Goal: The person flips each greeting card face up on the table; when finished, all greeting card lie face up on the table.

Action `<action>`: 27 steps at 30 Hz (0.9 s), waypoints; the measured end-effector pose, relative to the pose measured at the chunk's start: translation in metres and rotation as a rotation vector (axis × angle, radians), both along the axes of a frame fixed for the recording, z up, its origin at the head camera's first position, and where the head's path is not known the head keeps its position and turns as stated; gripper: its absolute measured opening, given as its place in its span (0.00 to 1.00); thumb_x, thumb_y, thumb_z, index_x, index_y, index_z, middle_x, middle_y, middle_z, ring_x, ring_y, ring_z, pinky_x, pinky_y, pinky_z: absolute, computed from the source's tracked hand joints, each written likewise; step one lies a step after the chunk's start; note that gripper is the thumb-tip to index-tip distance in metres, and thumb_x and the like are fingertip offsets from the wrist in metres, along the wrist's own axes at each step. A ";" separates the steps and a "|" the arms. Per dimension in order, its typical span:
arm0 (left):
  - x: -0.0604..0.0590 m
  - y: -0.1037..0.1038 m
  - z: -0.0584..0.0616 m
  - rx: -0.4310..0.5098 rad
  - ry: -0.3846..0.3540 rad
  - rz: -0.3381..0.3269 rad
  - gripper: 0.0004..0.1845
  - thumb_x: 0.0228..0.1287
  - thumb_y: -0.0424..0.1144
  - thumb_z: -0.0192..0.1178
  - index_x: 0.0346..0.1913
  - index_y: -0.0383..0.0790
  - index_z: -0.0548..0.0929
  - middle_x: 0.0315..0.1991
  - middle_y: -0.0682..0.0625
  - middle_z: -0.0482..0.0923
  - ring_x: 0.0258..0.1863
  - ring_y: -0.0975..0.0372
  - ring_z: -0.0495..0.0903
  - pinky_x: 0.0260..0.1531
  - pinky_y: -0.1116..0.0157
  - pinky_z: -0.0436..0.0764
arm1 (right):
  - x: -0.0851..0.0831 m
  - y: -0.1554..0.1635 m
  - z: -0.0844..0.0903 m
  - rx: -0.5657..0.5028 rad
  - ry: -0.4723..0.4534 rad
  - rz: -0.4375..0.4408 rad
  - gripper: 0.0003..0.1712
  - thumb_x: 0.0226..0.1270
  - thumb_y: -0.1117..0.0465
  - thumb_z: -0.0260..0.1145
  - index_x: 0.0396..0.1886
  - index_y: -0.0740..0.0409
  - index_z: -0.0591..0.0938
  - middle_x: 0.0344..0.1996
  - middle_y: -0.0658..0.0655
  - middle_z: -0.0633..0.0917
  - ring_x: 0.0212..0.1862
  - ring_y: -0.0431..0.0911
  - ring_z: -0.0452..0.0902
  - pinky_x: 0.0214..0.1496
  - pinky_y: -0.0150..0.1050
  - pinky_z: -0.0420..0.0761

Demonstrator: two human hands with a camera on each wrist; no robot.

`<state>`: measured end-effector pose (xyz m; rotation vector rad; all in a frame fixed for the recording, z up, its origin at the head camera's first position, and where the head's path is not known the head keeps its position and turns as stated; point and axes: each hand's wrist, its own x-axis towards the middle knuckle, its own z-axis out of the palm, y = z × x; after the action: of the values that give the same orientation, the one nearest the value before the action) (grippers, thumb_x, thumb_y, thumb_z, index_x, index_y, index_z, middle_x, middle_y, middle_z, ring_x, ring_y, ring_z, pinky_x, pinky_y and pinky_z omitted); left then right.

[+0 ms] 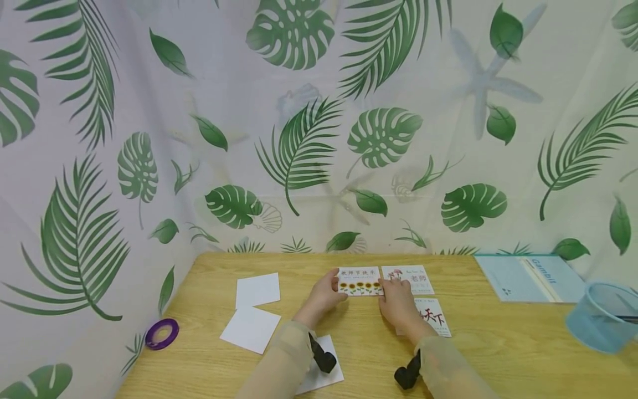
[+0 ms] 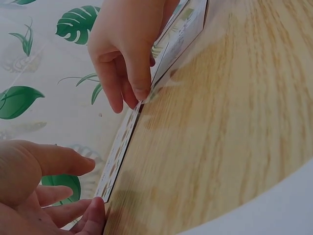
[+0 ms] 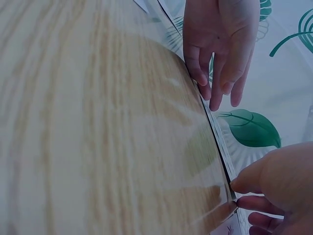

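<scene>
The sunflower card (image 1: 360,281) is pinched at its left edge by the thumb and curled fingers of the left hand (image 1: 325,295), and its right edge is held by the fingertips of the right hand (image 1: 397,302), so it lies flat on the wooden table (image 1: 498,354) between the two hands. Just to its right a second printed card (image 1: 411,277) is seen, edge to edge with it, and a third card (image 1: 437,317) is partly covered by the right hand. Further out, blank white cards (image 1: 256,289) are laid to the left, a purple tape roll (image 1: 161,333) sits at the table's left edge, and a blue booklet (image 1: 528,277) and a blue mesh basket (image 1: 603,316) stand to the right.

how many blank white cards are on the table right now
3. One blank white card lies left of the left hand, a second just nearer, and a third sits partly hidden under the left forearm. More could be hidden.
</scene>
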<state>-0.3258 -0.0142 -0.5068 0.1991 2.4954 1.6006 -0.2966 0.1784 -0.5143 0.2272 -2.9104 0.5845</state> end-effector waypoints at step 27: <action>0.018 -0.040 0.013 -0.065 0.048 -0.030 0.43 0.58 0.28 0.66 0.75 0.35 0.59 0.65 0.32 0.71 0.53 0.47 0.79 0.48 0.56 0.83 | 0.025 0.001 0.009 -0.086 0.090 0.034 0.36 0.57 0.66 0.67 0.67 0.69 0.71 0.49 0.71 0.81 0.54 0.68 0.72 0.63 0.62 0.70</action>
<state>-0.3076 -0.0541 -0.4937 0.2684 2.5633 1.5185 -0.2719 0.1798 -0.5053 0.2842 -2.7930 0.6848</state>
